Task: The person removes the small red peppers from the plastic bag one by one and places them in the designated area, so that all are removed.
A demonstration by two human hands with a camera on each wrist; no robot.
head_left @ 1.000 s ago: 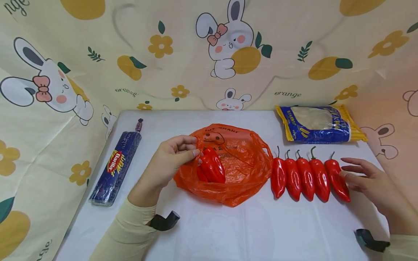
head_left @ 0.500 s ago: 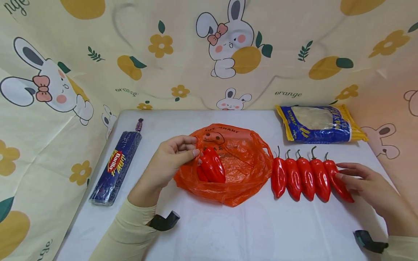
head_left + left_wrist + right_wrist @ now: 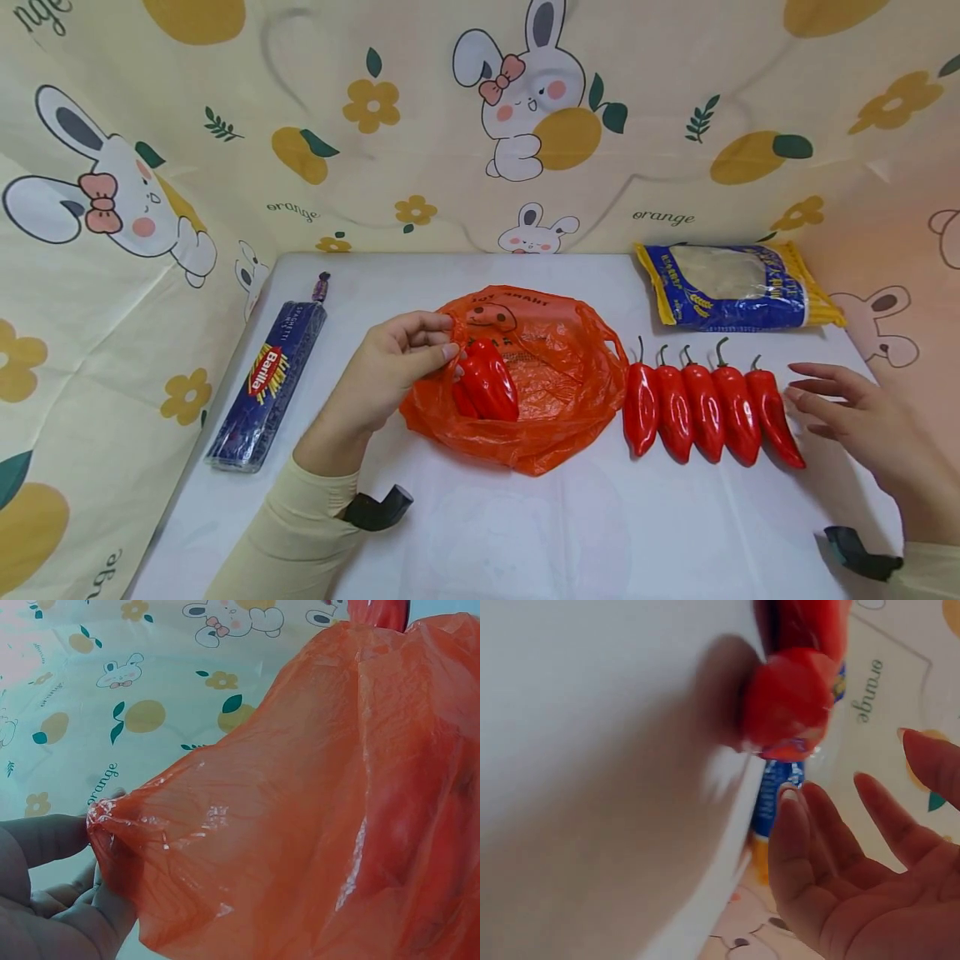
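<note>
My left hand pinches the left edge of an orange-red plastic bag, which lies with its mouth spread. Inside the bag, at its left side, lie red peppers. In the left wrist view the thumb and fingers grip a bunched corner of the bag. To the right of the bag several glossy red chili peppers stand in a row, stems pointing away. My right hand is just right of the rightmost chili pepper, its fingers apart and holding nothing. The right wrist view shows relaxed fingers near a red pepper.
A blue Barilla spaghetti pack lies slanted at the table's left side. A blue and yellow food packet is at the back right, behind the chili peppers. Printed cloth hangs along the back and sides of the white table.
My right hand nudged the rightmost chili pepper, whose stem end tipped left and then came back slightly right. The hand has now drawn off to the right. The left hand stays on the bag.
</note>
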